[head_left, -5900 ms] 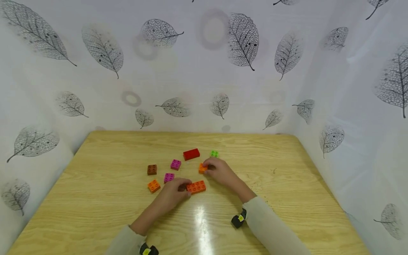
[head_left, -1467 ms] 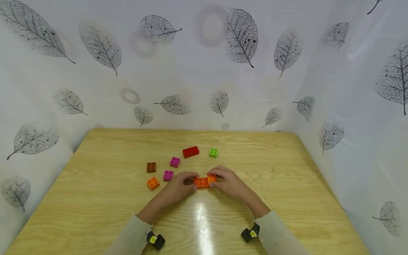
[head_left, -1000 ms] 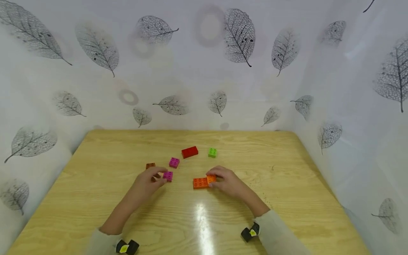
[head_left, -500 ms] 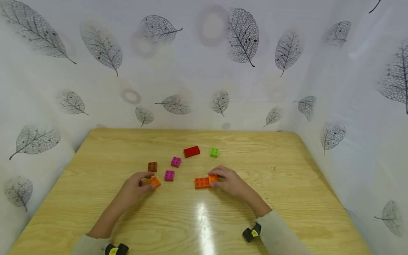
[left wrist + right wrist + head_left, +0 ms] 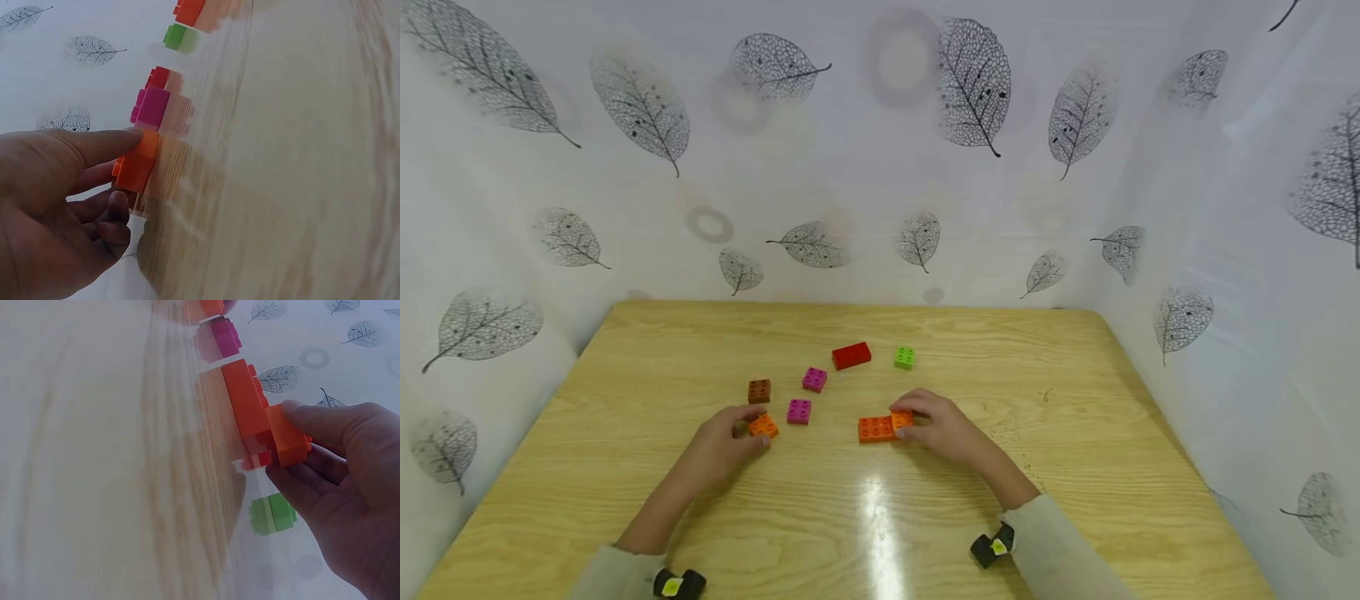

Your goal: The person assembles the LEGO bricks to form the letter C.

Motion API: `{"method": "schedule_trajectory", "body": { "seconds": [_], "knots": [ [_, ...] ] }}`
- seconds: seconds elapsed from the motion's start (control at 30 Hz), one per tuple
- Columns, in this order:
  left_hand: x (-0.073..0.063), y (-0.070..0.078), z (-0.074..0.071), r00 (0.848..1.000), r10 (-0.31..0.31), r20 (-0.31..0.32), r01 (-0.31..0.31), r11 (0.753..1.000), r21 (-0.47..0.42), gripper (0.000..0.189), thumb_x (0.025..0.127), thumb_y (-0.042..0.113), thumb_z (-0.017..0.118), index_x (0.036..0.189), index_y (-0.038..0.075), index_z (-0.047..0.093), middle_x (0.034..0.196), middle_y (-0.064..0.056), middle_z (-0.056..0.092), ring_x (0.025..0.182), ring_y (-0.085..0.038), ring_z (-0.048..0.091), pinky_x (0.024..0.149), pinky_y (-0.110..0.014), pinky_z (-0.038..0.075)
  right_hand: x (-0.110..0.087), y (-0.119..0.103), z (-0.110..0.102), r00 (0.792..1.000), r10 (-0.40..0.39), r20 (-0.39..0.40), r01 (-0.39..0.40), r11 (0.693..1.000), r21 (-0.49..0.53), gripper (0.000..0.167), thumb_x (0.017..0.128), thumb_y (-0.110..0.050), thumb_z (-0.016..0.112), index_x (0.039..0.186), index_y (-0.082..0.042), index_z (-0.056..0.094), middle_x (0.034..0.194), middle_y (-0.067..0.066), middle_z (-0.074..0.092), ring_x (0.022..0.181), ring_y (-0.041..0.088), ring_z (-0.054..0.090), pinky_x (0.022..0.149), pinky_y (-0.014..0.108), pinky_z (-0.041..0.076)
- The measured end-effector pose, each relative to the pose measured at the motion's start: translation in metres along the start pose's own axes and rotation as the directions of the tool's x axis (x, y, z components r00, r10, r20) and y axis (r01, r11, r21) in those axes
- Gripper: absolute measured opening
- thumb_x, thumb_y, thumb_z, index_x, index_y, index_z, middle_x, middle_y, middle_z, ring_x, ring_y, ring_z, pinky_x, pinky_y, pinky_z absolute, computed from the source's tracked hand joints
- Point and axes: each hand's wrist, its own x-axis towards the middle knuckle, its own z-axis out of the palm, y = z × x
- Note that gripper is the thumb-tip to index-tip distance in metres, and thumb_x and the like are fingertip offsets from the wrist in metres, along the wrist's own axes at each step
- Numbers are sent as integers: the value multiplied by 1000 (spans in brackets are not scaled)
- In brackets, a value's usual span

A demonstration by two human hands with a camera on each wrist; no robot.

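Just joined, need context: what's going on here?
A person's right hand pinches a small orange brick atop the right end of a long orange brick. The left hand pinches another orange brick further left. A brown brick, red brick, green brick and two magenta bricks lie on the table.

With our left hand [image 5: 718, 447] we pinched a square orange plastic brick with four studs [image 5: 764, 426], which sat studs up and turned askew, left of the middle of the pale wooden tabletop [image 5: 805, 525]. Well apart to its right, we had a longer red-orange plastic brick [image 5: 874, 429] lying flat, studs up. Over its right end, we held a square, lighter orange plastic brick [image 5: 902, 419] with our right hand [image 5: 943, 431]; we could not tell whether it was fully seated.
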Motion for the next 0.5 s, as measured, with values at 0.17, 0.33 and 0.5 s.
{"method": "schedule_trajectory", "body": {
  "seconds": [0.17, 0.33, 0.5],
  "knots": [
    [2, 3, 1, 1000, -14, -6, 14, 1000, 7, 53, 95, 23, 71, 142, 4, 54, 139, -20, 57, 108, -27, 60, 87, -43, 52, -1, 1, -1, 1000, 5, 0, -5, 1000, -2, 34, 94, -16, 72, 127, -8, 68, 130, 2, 62, 125, 24, 57, 103, 44, 48],
    [3, 14, 3, 1000, -1, -27, 0, 1000, -25, 52, 95, 27, 72, 140, 7, 56, 136, -16, 59, 86, -19, 52, 70, -29, 45, -1, 3, -1, 1000, -3, -5, 3, 1000, -18, 34, 94, -16, 73, 127, -9, 68, 130, 1, 63, 125, 23, 58, 103, 43, 48],
    [3, 31, 9, 996, 81, -29, -82, 995, -56, 50, 94, 29, 72, 137, 7, 59, 131, -15, 60, 80, -18, 47, 64, -26, 41, 0, 3, 0, 1000, -17, -6, 17, 1000, -22, 34, 93, -16, 73, 126, -9, 68, 129, 1, 63, 124, 23, 58, 103, 43, 49]
  ]
}}
